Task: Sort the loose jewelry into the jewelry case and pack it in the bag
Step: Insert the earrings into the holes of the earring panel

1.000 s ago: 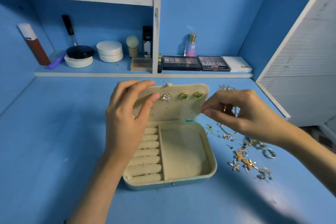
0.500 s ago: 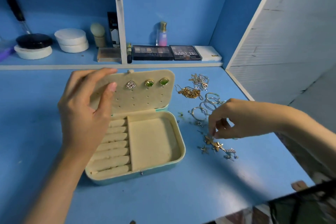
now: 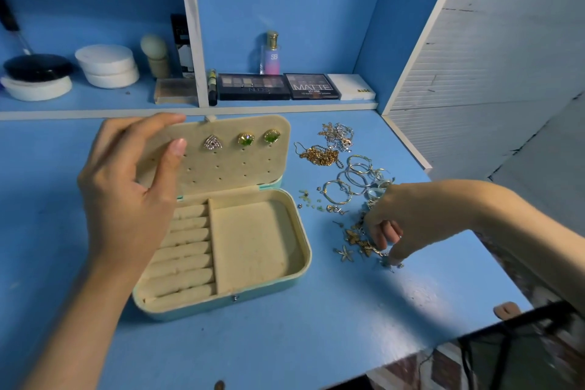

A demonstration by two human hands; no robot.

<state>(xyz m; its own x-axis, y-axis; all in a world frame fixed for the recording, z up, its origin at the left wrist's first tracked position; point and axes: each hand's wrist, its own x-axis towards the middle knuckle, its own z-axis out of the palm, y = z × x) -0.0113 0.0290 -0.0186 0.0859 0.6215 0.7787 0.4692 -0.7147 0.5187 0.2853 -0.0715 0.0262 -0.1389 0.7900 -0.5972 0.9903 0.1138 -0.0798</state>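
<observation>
Your left hand [image 3: 126,199] grips the case's [image 3: 304,250] raised lid [image 3: 240,168], thumb on its inner face beside three pinned earrings [image 3: 245,139]. Your right hand [image 3: 408,218] curls down into the loose jewelry [image 3: 354,174] right of the case; whether it has pinched a piece, I cannot tell.

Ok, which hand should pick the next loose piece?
Right: the right hand is over the loose jewelry, fingertips at a small silver piece, while the left hand holds the case lid upright.
</observation>
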